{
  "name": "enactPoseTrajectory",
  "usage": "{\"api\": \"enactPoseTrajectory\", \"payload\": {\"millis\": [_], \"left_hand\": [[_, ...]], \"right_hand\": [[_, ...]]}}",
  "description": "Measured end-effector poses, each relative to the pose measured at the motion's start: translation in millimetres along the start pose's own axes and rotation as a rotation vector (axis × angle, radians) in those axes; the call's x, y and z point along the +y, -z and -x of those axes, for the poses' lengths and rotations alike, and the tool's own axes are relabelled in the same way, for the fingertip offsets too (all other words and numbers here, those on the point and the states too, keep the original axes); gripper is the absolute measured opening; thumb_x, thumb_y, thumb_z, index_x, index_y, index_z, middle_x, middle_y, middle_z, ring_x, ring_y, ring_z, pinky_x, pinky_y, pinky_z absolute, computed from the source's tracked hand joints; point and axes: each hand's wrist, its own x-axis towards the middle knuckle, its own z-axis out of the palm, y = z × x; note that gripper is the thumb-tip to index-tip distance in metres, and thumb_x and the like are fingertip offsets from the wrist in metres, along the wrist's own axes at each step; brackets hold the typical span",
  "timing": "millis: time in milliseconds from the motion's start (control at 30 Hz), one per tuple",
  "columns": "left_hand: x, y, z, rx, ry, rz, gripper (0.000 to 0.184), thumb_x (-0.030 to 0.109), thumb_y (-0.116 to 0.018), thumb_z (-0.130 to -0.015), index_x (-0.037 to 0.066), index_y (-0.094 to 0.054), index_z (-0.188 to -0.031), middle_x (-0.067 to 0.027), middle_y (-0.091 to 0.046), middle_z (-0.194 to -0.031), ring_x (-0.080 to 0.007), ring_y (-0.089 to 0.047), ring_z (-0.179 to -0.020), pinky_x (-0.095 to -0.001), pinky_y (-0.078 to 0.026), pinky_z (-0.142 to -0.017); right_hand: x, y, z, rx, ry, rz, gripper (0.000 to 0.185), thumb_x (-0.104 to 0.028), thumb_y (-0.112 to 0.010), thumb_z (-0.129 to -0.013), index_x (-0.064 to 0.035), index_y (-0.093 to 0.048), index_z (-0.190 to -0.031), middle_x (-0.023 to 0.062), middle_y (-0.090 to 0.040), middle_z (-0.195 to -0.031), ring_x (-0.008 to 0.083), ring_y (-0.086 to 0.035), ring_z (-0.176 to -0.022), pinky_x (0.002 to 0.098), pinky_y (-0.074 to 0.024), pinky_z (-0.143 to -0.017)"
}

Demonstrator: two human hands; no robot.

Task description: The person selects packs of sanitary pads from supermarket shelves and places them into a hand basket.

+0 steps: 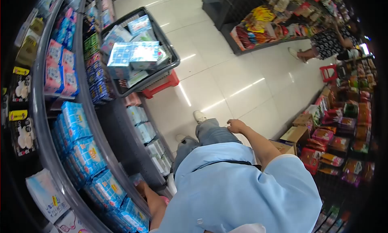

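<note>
My left hand (141, 188) reaches into the lower shelf (115, 124) on the left, its fingers around or against a small pack there; the fingertips are partly hidden by the shelf edge. Blue checked packs (89, 156) stand in a row on the shelf beside it. My right hand (235, 126) hangs over the aisle floor beside my leg, fingers loosely curled, touching no goods. Ahead, a dark basket (176, 63) on a red stool (161, 84) holds several blue and white packs (144, 54).
Pink packs (60, 71) fill the left shelving. On the right are cardboard boxes (294, 134), bagged snacks (323, 134) and a red stool (328, 73). A person (329, 43) stands by the far right shelves. A dark display rack (234, 35) stands ahead.
</note>
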Motion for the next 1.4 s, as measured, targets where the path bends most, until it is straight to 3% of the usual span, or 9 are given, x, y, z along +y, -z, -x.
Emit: {"api": "enactPoseTrajectory", "payload": {"millis": [167, 533, 700, 900, 1400], "left_hand": [[7, 4, -6, 0.006, -0.015, 0.001, 0.071, 0.042, -0.062, -0.074, -0.003, -0.039, -0.124, -0.0263, -0.046, -0.120, -0.0402, -0.044, -0.112, -0.0450, -0.033, -0.096], [9, 0, -3, 0.007, -0.048, 0.034, 0.072, 0.043, -0.062, -0.073, -0.003, -0.040, -0.124, -0.0260, -0.046, -0.121, -0.0401, -0.044, -0.112, -0.0456, -0.033, -0.096], [-6, -2, 1, 0.002, -0.064, 0.061, 0.072, 0.043, -0.063, -0.072, -0.003, -0.040, -0.123, -0.0258, -0.046, -0.121, -0.0400, -0.044, -0.112, -0.0458, -0.033, -0.096], [-37, -1, 10, -0.004, -0.063, 0.077, 0.073, 0.043, -0.063, -0.072, -0.003, -0.041, -0.123, -0.0256, -0.046, -0.121, -0.0399, -0.045, -0.112, -0.0461, -0.033, -0.096], [-37, 12, 21, -0.025, -0.020, 0.082, 0.074, 0.044, -0.064, -0.071, -0.003, -0.041, -0.123, -0.0251, -0.046, -0.122, -0.0397, -0.045, -0.112, -0.0469, -0.034, -0.095]], "right_hand": [[-15, 33, 19, 0.123, 0.019, -0.114, 0.040, -0.024, -0.054, -0.077, -0.0019, -0.054, -0.111, 0.0174, -0.061, -0.104, 0.0308, -0.057, -0.098, 0.0374, -0.0446, -0.086], [-1, 44, 17, 0.022, -0.041, 0.070, 0.043, -0.024, -0.053, -0.076, -0.0030, -0.054, -0.113, 0.0176, -0.057, -0.111, 0.0310, -0.054, -0.105, 0.0382, -0.0424, -0.089], [-21, 38, 4, 0.041, 0.081, 0.079, 0.042, -0.025, -0.053, -0.076, -0.0030, -0.054, -0.111, 0.0179, -0.061, -0.102, 0.0321, -0.057, -0.097, 0.0382, -0.0446, -0.086], [-46, 37, -1, 0.036, 0.177, 0.043, 0.040, -0.023, -0.056, -0.077, -0.0024, -0.055, -0.112, 0.0175, -0.057, -0.112, 0.0305, -0.056, -0.101, 0.0371, -0.0443, -0.088], [-17, 46, 18, 0.009, 0.094, 0.141, 0.037, -0.019, -0.054, -0.078, -0.0014, -0.055, -0.110, 0.0188, -0.062, -0.099, 0.0306, -0.060, -0.092, 0.0365, -0.0470, -0.082]]}}
